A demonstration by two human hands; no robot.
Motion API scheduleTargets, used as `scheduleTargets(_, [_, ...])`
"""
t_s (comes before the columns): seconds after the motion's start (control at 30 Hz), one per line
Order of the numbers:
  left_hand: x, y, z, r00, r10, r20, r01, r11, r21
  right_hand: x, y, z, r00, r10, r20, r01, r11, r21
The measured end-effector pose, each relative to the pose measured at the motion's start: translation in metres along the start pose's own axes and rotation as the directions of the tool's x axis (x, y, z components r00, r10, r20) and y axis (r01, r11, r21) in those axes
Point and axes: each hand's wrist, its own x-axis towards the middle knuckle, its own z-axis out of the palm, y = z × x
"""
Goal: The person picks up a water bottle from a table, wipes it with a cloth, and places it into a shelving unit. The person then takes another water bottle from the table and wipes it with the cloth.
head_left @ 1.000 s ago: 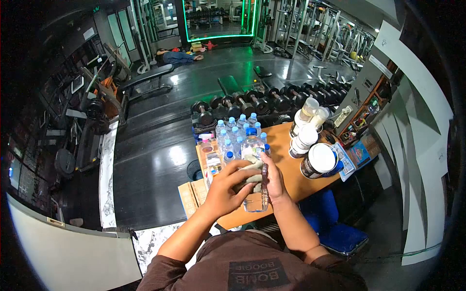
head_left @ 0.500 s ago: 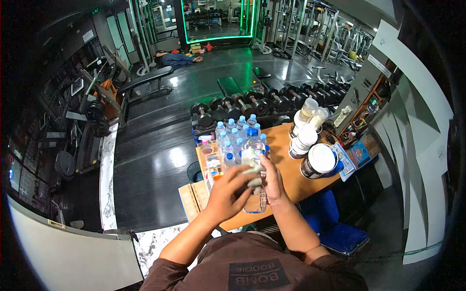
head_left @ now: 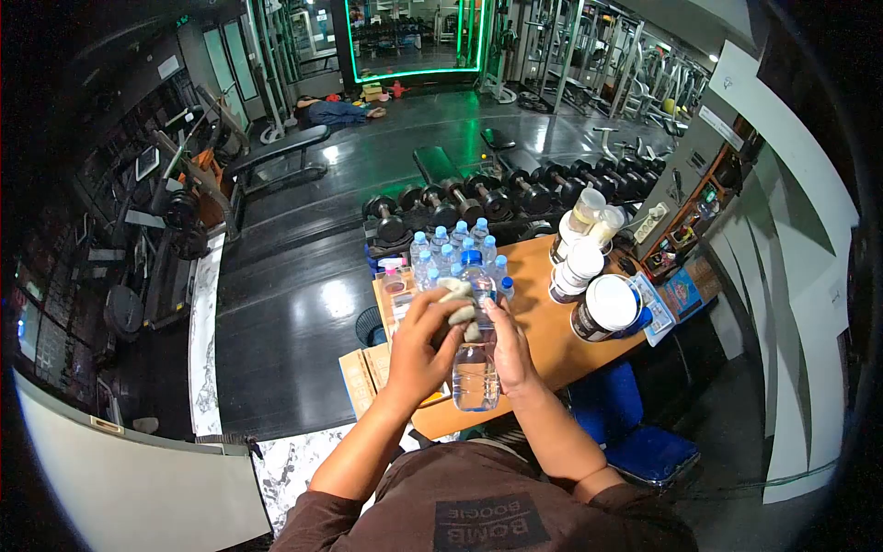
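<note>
A clear plastic water bottle [head_left: 475, 375] with a dark blue cap stands roughly upright between my hands, above the table's near edge. My right hand [head_left: 511, 348] grips its right side, fingers partly behind it. In my left hand [head_left: 425, 345] is a crumpled pale cloth [head_left: 457, 299], pressed against the bottle's upper left side. Just behind are several smaller water bottles [head_left: 448, 247] with light blue caps, grouped on the wooden table [head_left: 547, 368]. A small bottle with a dark blue cap [head_left: 506, 289] stands right of the held one.
White-lidded tubs [head_left: 607, 304] stand on the table's right part. A blue chair [head_left: 644, 449] is at the near right, a cardboard box [head_left: 361, 375] at the left edge. Dumbbells [head_left: 524, 195] line a rack beyond. A person [head_left: 336, 112] lies on the far floor.
The bottle has shifted slightly left and down and turned, its blue cap still on top. My left hand with the cloth has moved a little left and up along its side.
</note>
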Motion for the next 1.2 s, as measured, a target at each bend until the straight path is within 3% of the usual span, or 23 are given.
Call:
scheduleTargets(0.17, [-0.025, 0.026, -0.006, 0.984, 0.045, 0.171, -0.046, 0.999, -0.003, 0.002, -0.017, -0.002, 0.994, 0.095, -0.052, -0.098, 0.994, -0.053])
scheduleTargets(0.23, [-0.029, 0.029, -0.012, 0.963, 0.04, 0.267, -0.015, 0.995, -0.095, 0.009, -0.01, 0.003, 0.99, -0.074, -0.119, 0.073, 0.997, -0.016])
scheduleTargets(0.3, [-0.025, 0.022, -0.01, 0.962, 0.061, 0.267, -0.032, 0.993, -0.114, 0.002, -0.014, 0.002, 0.99, -0.047, -0.129, 0.049, 0.999, 0.009])
scheduleTargets(0.37, [-0.018, 0.012, -0.005, 0.995, 0.028, 0.1, -0.027, 1.0, -0.013, -0.003, -0.021, -0.003, 0.993, 0.112, 0.04, -0.112, 0.994, -0.011])
scheduleTargets(0.43, [-0.008, 0.003, 0.002, 0.999, 0.004, -0.044, -0.004, 1.0, -0.014, 0.002, -0.004, 0.003, 0.998, -0.068, 0.01, 0.068, 0.997, -0.041])
scheduleTargets(0.53, [-0.007, -0.005, 0.01, 0.991, -0.1, -0.091, 0.086, 0.985, -0.148, 0.001, 0.003, 0.009, 0.99, -0.136, -0.046, 0.134, 0.99, -0.049])
scheduleTargets(0.6, [-0.014, 0.004, 0.006, 0.999, 0.023, -0.045, -0.022, 0.999, 0.023, -0.003, -0.006, 0.007, 0.997, -0.066, -0.039, 0.063, 0.995, -0.074])
scheduleTargets(0.67, [-0.023, 0.014, 0.0, 0.998, 0.022, 0.064, -0.021, 1.0, -0.008, -0.007, -0.017, 0.0, 0.997, 0.079, -0.006, -0.079, 0.991, -0.106])
scheduleTargets(0.7, [-0.026, 0.018, -0.005, 0.992, 0.021, 0.128, -0.017, 0.999, -0.036, -0.004, -0.014, -0.002, 0.997, 0.081, -0.007, -0.081, 0.991, -0.105])
scheduleTargets(0.77, [-0.034, 0.023, -0.013, 0.979, 0.007, 0.205, 0.013, 0.995, -0.095, 0.005, -0.004, -0.006, 0.991, -0.109, -0.076, 0.103, 0.992, -0.074])
scheduleTargets(0.83, [-0.037, 0.024, -0.015, 0.96, -0.004, 0.28, 0.047, 0.988, -0.148, 0.004, -0.008, -0.001, 0.991, -0.097, -0.095, 0.094, 0.995, -0.04])
scheduleTargets(0.97, [-0.029, 0.013, -0.008, 0.979, 0.052, 0.196, -0.029, 0.993, -0.118, 0.005, 0.003, -0.011, 0.995, -0.032, -0.09, 0.033, 0.999, 0.014])
scheduleTargets(1.03, [-0.021, -0.001, 0.004, 0.999, -0.035, 0.006, 0.035, 0.995, -0.089, -0.001, 0.002, -0.002, 0.995, -0.037, -0.092, 0.026, 0.992, -0.125])
scheduleTargets(1.07, [-0.019, -0.011, 0.009, 0.998, -0.033, -0.057, 0.029, 0.997, -0.077, 0.004, 0.016, -0.013, 0.997, -0.047, -0.054, 0.041, 0.994, -0.105])
scheduleTargets(1.1, [-0.017, -0.009, 0.009, 0.998, -0.032, -0.06, 0.027, 0.997, -0.076, 0.001, 0.014, 0.003, 0.988, -0.124, -0.091, 0.116, 0.99, -0.082])
scheduleTargets(1.2, [-0.019, 0.001, 0.004, 0.999, -0.045, -0.015, 0.044, 0.996, -0.082, -0.007, 0.0, 0.004, 0.998, -0.048, -0.036, 0.047, 0.999, -0.015])
